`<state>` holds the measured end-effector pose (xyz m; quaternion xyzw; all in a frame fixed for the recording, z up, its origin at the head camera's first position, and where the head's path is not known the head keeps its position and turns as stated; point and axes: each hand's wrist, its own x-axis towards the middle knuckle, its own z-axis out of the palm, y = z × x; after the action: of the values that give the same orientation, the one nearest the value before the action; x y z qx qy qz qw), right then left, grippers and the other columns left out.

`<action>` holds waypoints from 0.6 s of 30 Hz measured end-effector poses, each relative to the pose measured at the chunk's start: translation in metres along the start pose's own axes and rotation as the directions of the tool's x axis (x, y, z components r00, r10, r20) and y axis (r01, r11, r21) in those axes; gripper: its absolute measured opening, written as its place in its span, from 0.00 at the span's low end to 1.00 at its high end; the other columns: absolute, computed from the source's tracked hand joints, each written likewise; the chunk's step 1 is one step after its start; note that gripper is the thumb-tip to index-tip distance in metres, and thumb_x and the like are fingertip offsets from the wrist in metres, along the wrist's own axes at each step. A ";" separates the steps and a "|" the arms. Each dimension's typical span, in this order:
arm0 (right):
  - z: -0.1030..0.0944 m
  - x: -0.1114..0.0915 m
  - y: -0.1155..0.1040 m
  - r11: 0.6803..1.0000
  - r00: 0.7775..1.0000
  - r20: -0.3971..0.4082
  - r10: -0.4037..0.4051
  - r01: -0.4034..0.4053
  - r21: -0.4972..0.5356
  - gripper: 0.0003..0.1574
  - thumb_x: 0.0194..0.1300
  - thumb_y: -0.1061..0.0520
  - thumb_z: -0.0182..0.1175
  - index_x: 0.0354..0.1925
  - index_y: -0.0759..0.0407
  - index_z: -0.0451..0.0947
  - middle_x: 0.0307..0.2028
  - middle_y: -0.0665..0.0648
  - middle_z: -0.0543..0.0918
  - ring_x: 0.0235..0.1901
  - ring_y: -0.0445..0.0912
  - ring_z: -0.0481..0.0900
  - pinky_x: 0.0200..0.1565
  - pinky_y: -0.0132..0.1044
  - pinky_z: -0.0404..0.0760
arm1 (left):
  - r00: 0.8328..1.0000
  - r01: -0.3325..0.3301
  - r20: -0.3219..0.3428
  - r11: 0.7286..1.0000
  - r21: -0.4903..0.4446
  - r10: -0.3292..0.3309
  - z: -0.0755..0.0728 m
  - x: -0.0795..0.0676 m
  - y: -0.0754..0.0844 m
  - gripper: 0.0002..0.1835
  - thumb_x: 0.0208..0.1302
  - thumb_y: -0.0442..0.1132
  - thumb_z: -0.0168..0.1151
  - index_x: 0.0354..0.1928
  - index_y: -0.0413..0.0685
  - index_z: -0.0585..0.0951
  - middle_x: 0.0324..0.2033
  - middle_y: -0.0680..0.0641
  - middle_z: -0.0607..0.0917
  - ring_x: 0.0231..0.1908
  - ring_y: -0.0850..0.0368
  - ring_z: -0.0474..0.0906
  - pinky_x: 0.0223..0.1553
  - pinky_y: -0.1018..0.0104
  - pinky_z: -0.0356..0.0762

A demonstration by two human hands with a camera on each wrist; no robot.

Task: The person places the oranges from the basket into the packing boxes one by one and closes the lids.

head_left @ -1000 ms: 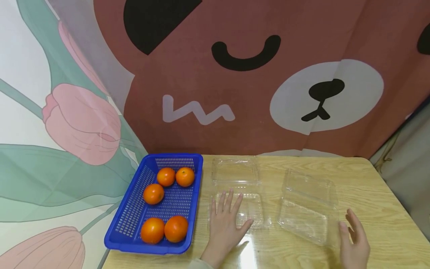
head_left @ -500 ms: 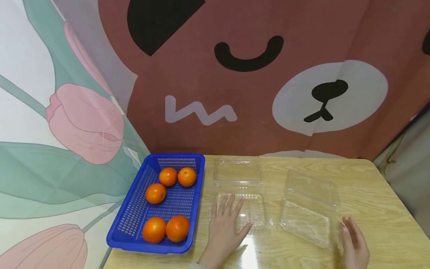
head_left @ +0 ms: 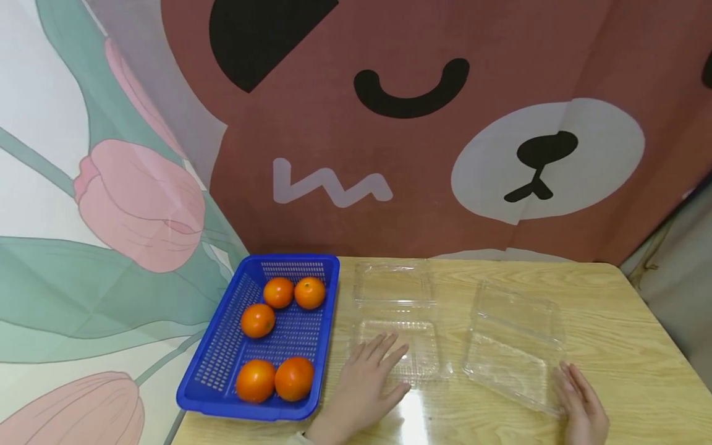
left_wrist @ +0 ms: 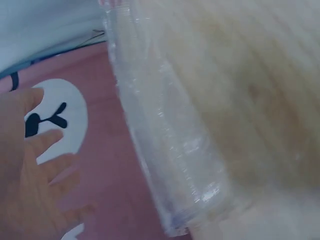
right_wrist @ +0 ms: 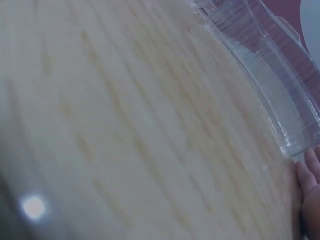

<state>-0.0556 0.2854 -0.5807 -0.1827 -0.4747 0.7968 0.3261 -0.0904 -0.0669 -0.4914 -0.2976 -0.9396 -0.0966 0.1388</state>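
Note:
A clear plastic clamshell container [head_left: 414,352] lies with its lid folded back in the middle of the table. My left hand [head_left: 361,386] hovers at its near left part with the fingers spread, and the left wrist view shows the same hand [left_wrist: 37,175] holding nothing. To the right sits a second clear clamshell container [head_left: 506,364], set askew, its lid also back. My right hand [head_left: 584,405] is at this container's near right corner, fingers fairly straight. In the right wrist view the fingers [right_wrist: 307,170] are beside the container's corner [right_wrist: 292,142]; contact is hard to tell.
A blue plastic basket [head_left: 325,346] stands at the table's left, holding several oranges [head_left: 258,320]. Behind the wood-patterned table [head_left: 623,321] hangs a printed bear curtain [head_left: 411,216]. A flower-printed cloth [head_left: 139,204] covers the left side.
My left hand has drawn back toward me and left from the middle container. The right hand has moved in to the right container's corner, its fingers coming closer together.

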 end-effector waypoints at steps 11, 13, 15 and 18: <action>-0.001 0.003 0.012 0.980 0.989 -0.017 -0.149 0.150 0.128 0.21 0.60 0.78 0.50 0.53 0.85 0.65 0.41 0.61 0.84 0.41 0.45 0.83 0.42 0.29 0.77 | 0.973 -0.208 0.084 0.974 -0.089 0.215 -0.045 -0.006 -0.012 0.25 0.64 0.57 0.53 0.61 0.60 0.71 0.66 0.53 0.64 0.66 0.55 0.58 0.61 0.53 0.62; 0.000 0.003 0.012 0.988 0.991 -0.045 -0.126 0.130 0.085 0.21 0.60 0.76 0.52 0.53 0.83 0.67 0.41 0.60 0.84 0.41 0.43 0.83 0.42 0.28 0.77 | 0.968 -0.231 0.077 0.969 -0.083 0.238 -0.055 -0.008 -0.017 0.24 0.64 0.56 0.53 0.61 0.60 0.71 0.65 0.54 0.65 0.65 0.56 0.59 0.61 0.55 0.63; 0.000 0.003 0.011 0.993 0.992 -0.063 -0.106 0.108 0.036 0.21 0.61 0.75 0.53 0.53 0.80 0.68 0.41 0.58 0.84 0.41 0.42 0.83 0.42 0.27 0.77 | 0.968 -0.239 0.064 0.968 -0.082 0.244 -0.065 -0.011 -0.023 0.23 0.64 0.55 0.54 0.60 0.60 0.72 0.64 0.55 0.66 0.64 0.57 0.61 0.60 0.56 0.64; 0.001 0.004 0.012 0.995 0.993 -0.083 -0.082 0.087 0.057 0.21 0.60 0.74 0.54 0.53 0.80 0.69 0.40 0.58 0.84 0.41 0.43 0.83 0.41 0.29 0.77 | 0.973 -0.226 0.030 0.970 -0.090 0.229 -0.079 -0.015 -0.036 0.19 0.65 0.53 0.53 0.57 0.60 0.74 0.60 0.56 0.71 0.61 0.58 0.66 0.58 0.58 0.66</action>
<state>-0.0632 0.2831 -0.5909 -0.1844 -0.4442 0.7882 0.3838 -0.0836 -0.1250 -0.4255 -0.4109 -0.8968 -0.1146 0.1171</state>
